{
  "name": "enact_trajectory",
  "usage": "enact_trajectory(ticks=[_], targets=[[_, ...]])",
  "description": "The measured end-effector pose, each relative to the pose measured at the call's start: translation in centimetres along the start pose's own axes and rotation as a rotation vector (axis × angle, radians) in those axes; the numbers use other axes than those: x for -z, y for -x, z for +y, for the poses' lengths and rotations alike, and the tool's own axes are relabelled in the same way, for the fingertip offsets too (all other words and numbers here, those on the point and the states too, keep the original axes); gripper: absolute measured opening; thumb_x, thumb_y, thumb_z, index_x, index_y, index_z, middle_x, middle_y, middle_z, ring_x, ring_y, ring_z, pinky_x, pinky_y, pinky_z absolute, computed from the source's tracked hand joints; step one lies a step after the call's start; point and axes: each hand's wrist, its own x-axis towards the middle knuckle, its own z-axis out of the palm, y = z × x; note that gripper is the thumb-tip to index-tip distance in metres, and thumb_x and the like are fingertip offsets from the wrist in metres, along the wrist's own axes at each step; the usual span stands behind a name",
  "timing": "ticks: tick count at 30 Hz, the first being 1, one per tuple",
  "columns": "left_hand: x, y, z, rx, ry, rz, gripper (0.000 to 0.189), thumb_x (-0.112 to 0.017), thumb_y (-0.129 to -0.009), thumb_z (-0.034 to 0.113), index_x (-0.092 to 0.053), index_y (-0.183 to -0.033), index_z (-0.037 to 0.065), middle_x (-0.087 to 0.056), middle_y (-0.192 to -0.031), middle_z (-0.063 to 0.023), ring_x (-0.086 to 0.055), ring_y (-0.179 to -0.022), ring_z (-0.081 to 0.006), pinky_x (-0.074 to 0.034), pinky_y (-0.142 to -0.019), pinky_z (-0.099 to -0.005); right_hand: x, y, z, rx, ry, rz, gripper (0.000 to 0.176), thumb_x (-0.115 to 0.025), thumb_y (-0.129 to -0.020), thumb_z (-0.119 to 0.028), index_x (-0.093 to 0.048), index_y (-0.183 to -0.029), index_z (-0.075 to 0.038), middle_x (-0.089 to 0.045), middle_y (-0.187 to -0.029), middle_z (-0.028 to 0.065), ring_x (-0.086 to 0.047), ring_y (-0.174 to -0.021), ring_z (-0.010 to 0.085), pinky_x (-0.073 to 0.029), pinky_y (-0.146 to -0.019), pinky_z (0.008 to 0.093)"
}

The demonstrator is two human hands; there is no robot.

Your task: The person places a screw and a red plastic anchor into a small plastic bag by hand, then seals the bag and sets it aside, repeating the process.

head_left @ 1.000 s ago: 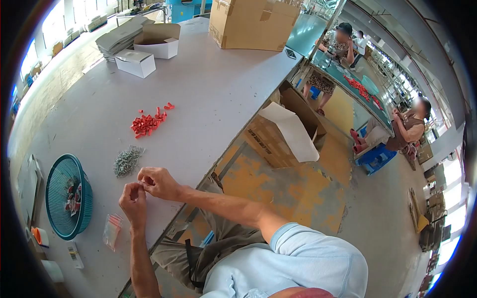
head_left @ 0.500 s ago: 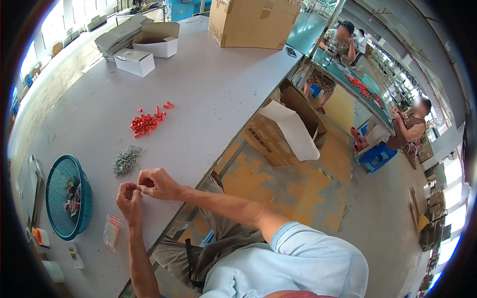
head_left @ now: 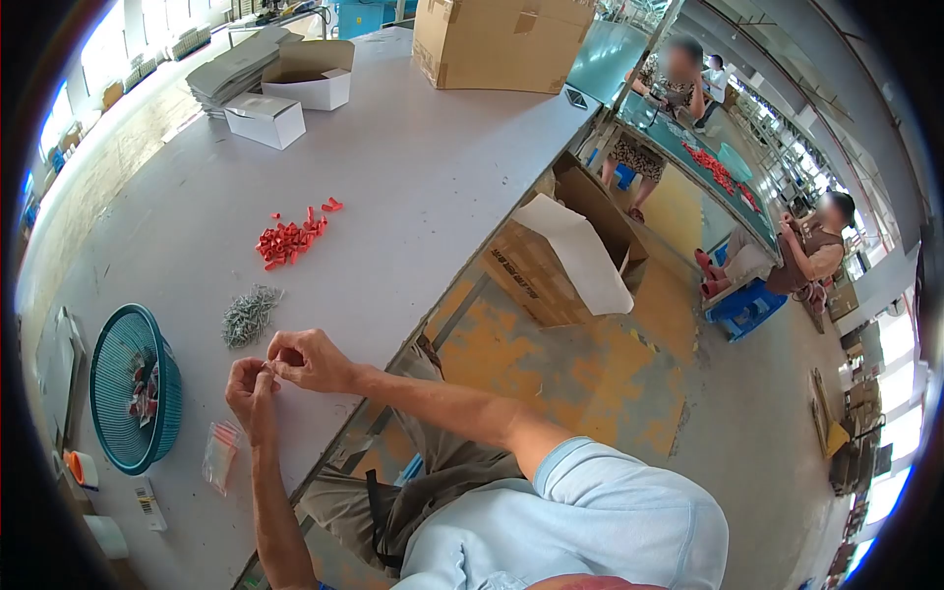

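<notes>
My left hand (head_left: 253,401) and my right hand (head_left: 310,362) meet fingertip to fingertip over the near part of the table. Both are closed in a pinch; whatever lies between the fingers is too small and too covered to name. Just beyond them is a heap of small grey metal screws (head_left: 251,317). Farther off lies a pile of small red plastic pieces (head_left: 288,242). Left of my left wrist rests a clear plastic bag (head_left: 222,458) with red edging. A teal basket (head_left: 169,393) holding small filled packets (head_left: 146,395) stands farther left.
White boxes (head_left: 267,122) and stacked flat cartons (head_left: 231,74) sit at the far left, a large cardboard box (head_left: 497,44) at the far edge. An open carton (head_left: 536,270) stands on the floor to the right. Two people sit at another table (head_left: 674,146).
My joined hands have shifted very slightly to the left and away from me, still pinched together. The piles, bag and basket stay as they were.
</notes>
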Motion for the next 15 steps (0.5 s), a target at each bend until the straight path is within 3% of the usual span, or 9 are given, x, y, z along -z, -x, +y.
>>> enact_trajectory(ticks=[2, 4, 8, 15], targets=[[-0.02, -0.05, 0.07, 0.002, 0.035, 0.001, 0.004, -0.064, -0.094, -0.001, -0.065, -0.097, 0.002, -0.065, -0.083, 0.0003, -0.058, -0.069, -0.0056, -0.049, -0.063, -0.0213, 0.02, -0.01, 0.05, 0.007, 0.014, 0.001, 0.011, -0.070, -0.090, -0.001, -0.066, -0.101, 0.000, -0.062, -0.067, 0.0041, -0.055, -0.060, 0.0078, -0.049, -0.057, 0.0295], [0.20, -0.04, 0.27, 0.017, 0.102, 0.009, 0.006, -0.062, -0.093, -0.001, -0.065, -0.096, 0.003, -0.065, -0.083, -0.0008, -0.058, -0.068, -0.0068, -0.048, -0.063, -0.0215, -0.35, -0.10, 0.23, 0.069, 0.012, 0.060, 0.016, -0.069, -0.086, -0.001, -0.066, -0.102, -0.002, -0.063, -0.064, 0.0078, -0.061, -0.057, 0.0150, -0.050, -0.057, 0.0338], [0.48, -0.18, 0.28, 0.059, 0.206, -0.016, 0.004, -0.064, -0.094, 0.001, -0.066, -0.097, 0.003, -0.066, -0.083, -0.0013, -0.060, -0.068, -0.0075, -0.049, -0.063, -0.0218, -0.50, -0.13, 0.21, 0.085, 0.050, 0.043, 0.019, -0.071, -0.086, -0.001, -0.066, -0.105, -0.004, -0.063, -0.065, 0.0083, -0.062, -0.058, 0.0165, -0.051, -0.056, 0.0339], [0.32, -0.16, 0.17, 0.056, 0.150, -0.025, 0.003, -0.068, -0.095, 0.003, -0.067, -0.098, 0.004, -0.067, -0.083, -0.0016, -0.061, -0.067, -0.0075, -0.051, -0.061, -0.0222, -0.47, -0.06, 0.50, 0.068, 0.028, 0.067, 0.007, -0.072, -0.087, -0.002, -0.069, -0.092, -0.004, -0.067, -0.070, 0.0100, -0.064, -0.061, 0.0186, -0.052, -0.059, 0.0353]])
